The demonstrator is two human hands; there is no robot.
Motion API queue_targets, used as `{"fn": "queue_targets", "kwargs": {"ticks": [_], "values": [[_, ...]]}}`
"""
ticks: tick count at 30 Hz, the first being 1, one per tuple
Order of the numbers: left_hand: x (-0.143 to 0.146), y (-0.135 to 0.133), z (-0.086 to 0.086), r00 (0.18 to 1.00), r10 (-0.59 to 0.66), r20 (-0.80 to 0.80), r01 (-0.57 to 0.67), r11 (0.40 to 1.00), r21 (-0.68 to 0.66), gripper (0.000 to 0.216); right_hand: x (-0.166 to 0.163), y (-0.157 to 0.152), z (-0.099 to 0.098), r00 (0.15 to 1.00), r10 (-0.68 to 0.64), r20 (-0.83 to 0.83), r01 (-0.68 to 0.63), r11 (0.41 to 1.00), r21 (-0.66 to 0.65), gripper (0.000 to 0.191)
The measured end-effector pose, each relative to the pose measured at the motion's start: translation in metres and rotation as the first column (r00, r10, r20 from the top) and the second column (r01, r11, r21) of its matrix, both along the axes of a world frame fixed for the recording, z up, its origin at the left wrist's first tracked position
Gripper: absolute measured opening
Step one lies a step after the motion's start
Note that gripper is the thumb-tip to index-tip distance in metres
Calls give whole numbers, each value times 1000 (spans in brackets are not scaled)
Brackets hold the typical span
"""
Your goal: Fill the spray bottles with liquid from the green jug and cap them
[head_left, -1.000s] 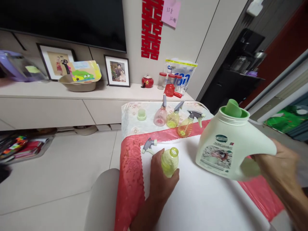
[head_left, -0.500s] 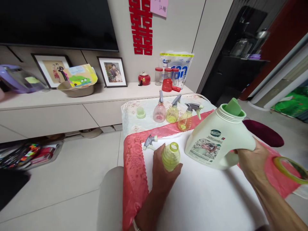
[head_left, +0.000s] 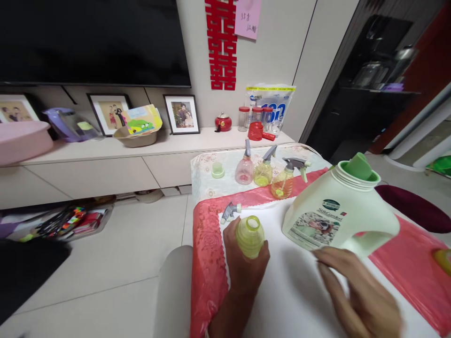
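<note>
- On the white sheet [head_left: 292, 295] at the near part of the table, the small yellow-green bottle [head_left: 249, 236] stands with its mouth uncovered; the left hand [head_left: 243, 270] wraps around its near side, with fingers and thumb pressed on the body.
- Just left and far of this bottle, a grey spray head [head_left: 230, 211] lies on its side on the sheet, apart from the hand.
- To the right, the big pale-green detergent jug [head_left: 336, 216] leans to the right, with no cap and a green spout [head_left: 357, 166] showing in its neck.
- The right hand [head_left: 355, 293] is near and below the jug's base with the fingers spread, and it grips nothing. It is blurred, so I cannot tell if the fingertips touch the jug.
- Further away, three spray bottles stand close together: pink [head_left: 244, 171], yellow [head_left: 263, 172] and orange [head_left: 283, 183]. A green cap [head_left: 217, 170] sits to their left.
- A red tablecloth [head_left: 207, 244] lies under the sheet.
- A long low cabinet [head_left: 105, 155] stands by the far wall.
</note>
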State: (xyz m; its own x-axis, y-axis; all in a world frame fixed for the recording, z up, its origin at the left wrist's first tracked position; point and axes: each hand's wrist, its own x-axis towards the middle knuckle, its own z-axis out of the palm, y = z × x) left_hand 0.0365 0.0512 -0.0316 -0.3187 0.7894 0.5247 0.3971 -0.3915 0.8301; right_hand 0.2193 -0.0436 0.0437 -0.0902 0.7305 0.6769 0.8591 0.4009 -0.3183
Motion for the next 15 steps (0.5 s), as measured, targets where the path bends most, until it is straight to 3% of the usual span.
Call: {"fn": "queue_targets", "kwargs": {"ticks": [1,3,6,8,12,15], "values": [[-4,1,2,999,42,-3,-42,999,1,70,-14,17,-2,996,90,0,-90,996,-25,24],[-10,4,4,992,123,16,-123,992,-25,68,-36,60,-8,993,119,23,-115,985,-126,18],[-15,9,3,973,214,81,-208,975,-85,70,-54,125,-20,988,82,133,-30,933,-359,18],[-15,11,2,969,225,106,-214,971,-103,71,-63,156,-25,971,76,226,49,864,-502,28],[-12,11,1,977,191,91,-185,980,-72,70,-84,186,-30,924,122,362,165,729,-664,36],[-13,9,3,987,152,52,-149,987,-68,70,-93,194,-28,904,141,404,204,688,-697,37]]}}
